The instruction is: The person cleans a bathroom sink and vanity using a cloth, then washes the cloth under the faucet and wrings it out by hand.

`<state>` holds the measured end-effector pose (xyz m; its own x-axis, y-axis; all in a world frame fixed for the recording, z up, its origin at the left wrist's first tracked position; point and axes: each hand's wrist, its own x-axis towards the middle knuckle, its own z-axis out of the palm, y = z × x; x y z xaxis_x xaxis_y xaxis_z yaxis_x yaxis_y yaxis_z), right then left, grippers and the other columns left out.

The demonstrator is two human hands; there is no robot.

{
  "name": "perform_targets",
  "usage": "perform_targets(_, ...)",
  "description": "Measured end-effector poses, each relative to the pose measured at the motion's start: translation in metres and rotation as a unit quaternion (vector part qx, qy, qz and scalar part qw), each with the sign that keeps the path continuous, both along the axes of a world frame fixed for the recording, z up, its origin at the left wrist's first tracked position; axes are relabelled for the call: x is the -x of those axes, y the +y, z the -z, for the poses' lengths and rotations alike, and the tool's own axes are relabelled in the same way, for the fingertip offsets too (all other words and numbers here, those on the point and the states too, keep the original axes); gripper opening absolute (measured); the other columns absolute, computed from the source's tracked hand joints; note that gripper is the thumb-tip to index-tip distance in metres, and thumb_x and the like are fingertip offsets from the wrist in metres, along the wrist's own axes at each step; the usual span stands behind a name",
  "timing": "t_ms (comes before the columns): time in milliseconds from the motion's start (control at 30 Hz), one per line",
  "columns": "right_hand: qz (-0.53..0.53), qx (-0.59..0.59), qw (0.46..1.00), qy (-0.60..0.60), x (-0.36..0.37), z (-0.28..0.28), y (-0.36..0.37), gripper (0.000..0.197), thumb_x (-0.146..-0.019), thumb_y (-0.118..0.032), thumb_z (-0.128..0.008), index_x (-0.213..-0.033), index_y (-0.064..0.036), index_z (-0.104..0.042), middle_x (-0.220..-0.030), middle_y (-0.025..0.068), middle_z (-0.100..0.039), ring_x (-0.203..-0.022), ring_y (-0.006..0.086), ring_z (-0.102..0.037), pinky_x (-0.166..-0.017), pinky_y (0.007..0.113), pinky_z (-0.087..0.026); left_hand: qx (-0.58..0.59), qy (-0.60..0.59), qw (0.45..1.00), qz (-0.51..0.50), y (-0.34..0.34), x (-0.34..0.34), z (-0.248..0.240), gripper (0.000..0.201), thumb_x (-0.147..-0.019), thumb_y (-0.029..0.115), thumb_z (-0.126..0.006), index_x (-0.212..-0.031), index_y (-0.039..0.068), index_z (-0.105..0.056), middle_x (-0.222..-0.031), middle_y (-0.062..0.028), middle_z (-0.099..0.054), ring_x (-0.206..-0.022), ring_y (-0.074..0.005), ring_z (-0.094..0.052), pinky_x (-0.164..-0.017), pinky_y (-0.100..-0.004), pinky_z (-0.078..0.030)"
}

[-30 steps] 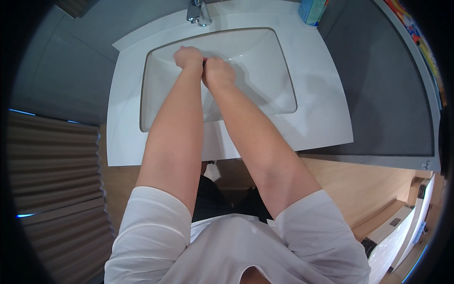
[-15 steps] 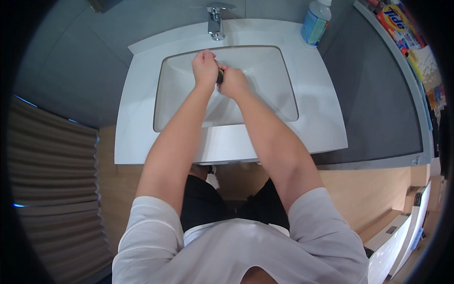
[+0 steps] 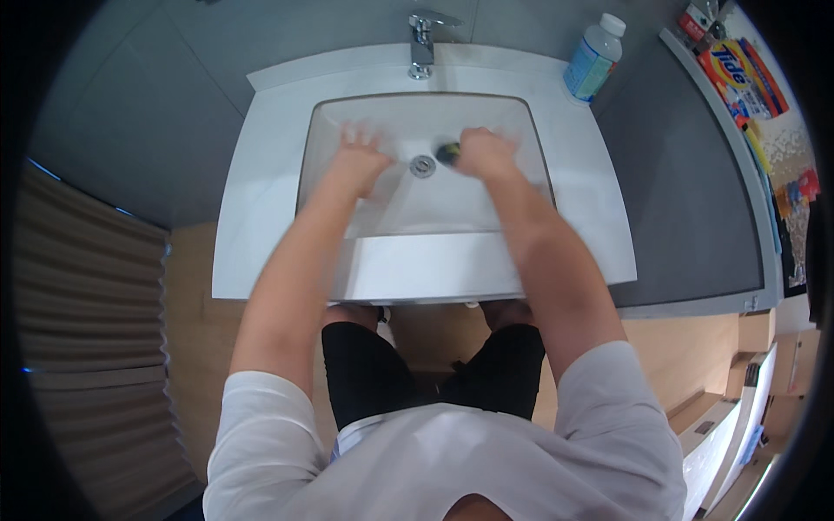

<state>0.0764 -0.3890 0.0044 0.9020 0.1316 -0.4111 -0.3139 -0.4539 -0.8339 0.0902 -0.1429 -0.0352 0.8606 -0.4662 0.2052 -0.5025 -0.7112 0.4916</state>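
Both my hands are over the white sink basin (image 3: 382,224). My left hand (image 3: 361,162) is on the left side of it, empty, its fingers spread apart and blurred by motion. On the right side, my right hand (image 3: 488,154) is closed around a small dark object with a yellowish-green mark (image 3: 447,154). Only the rounded end of that object sticks out toward the drain, and its kind cannot be made out. Between the two hands the round metal drain (image 3: 422,166) shows in the basin's bottom.
A chrome faucet (image 3: 421,48) stands behind the basin. On the counter's back right corner is a clear bottle with a white cap and blue label (image 3: 595,59). A grey panel (image 3: 695,182) borders the right side, with packages (image 3: 738,78) beyond it. A pleated curtain (image 3: 91,347) hangs at left.
My hands were together around the dark object and have moved apart. The left let go and opened, moving left; the right moved right with the object. The drain now shows between them.
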Motion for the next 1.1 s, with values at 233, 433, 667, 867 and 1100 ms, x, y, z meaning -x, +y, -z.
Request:
perform_targets(233, 0.056, 0.176, 0.968, -0.172, -0.002, -0.028, -0.010, 0.044, -0.064, -0.034, -0.088, -0.088, 0.0014, -0.075, -0.079, 0.0136, -0.073, -0.070, 0.0255, -0.069, -0.068, 0.036, -0.053, 0.039, 0.117, 0.992, 0.016, 0.041, -0.013, -0.040, 0.035, -0.098, 0.028, -0.060, -0.120, 0.001, -0.065, -0.119, -0.0142, -0.069, -0.107, -0.0290, -0.069, -0.099, -0.0383, -0.052)
perform_targets(433, 0.007, -0.461, 0.880, -0.114, 0.021, -0.061, -0.015, 0.033, -0.079, -0.029, -0.080, -0.091, -0.0012, -0.067, -0.129, 0.0247, -0.064, -0.120, 0.0337, -0.063, -0.098, 0.043, -0.051, 0.330, 0.285, 0.900, 0.011, 0.021, 0.013, -0.075, 0.038, -0.099, 0.030, -0.058, -0.122, 0.002, -0.065, -0.116, -0.0147, -0.071, -0.109, -0.0295, -0.068, -0.097, -0.0413, -0.052)
perform_targets(667, 0.097, 0.001, 0.995, -0.014, 0.017, 0.013, -0.016, 0.029, -0.075, -0.024, -0.078, -0.090, -0.0009, -0.069, -0.101, 0.0141, -0.067, -0.093, 0.0233, -0.061, -0.074, 0.040, -0.049, -0.114, 0.015, 0.988, -0.108, -0.017, 0.039, -0.012, 0.042, -0.099, 0.036, -0.056, -0.122, 0.002, -0.066, -0.116, -0.0150, -0.071, -0.113, -0.0294, -0.067, -0.095, -0.0432, -0.053)
perform_targets(867, 0.032, 0.036, 0.995, -0.084, 0.039, -0.006, 0.012, 0.029, -0.071, -0.015, -0.080, -0.091, 0.0038, -0.070, -0.074, 0.0103, -0.068, -0.061, 0.0146, -0.062, -0.052, 0.029, -0.049, 0.180, 0.183, 0.967, -0.003, 0.003, 0.009, 0.006, 0.038, -0.102, 0.034, -0.051, -0.118, 0.002, -0.065, -0.107, -0.0095, -0.069, -0.100, -0.0183, -0.067, -0.084, -0.0320, -0.054)
perform_targets(1100, -0.044, -0.334, 0.940, 0.054, 0.091, -0.066, 0.052, 0.016, -0.080, -0.005, -0.071, -0.092, -0.0013, -0.060, -0.084, 0.0092, -0.063, -0.070, 0.0148, -0.062, -0.057, 0.028, -0.051, 0.441, 0.409, 0.775, 0.193, 0.000, 0.045, -0.069, 0.053, -0.105, 0.049, -0.043, -0.125, 0.003, -0.061, -0.116, -0.0092, -0.067, -0.106, -0.0184, -0.062, -0.097, -0.0360, -0.048)
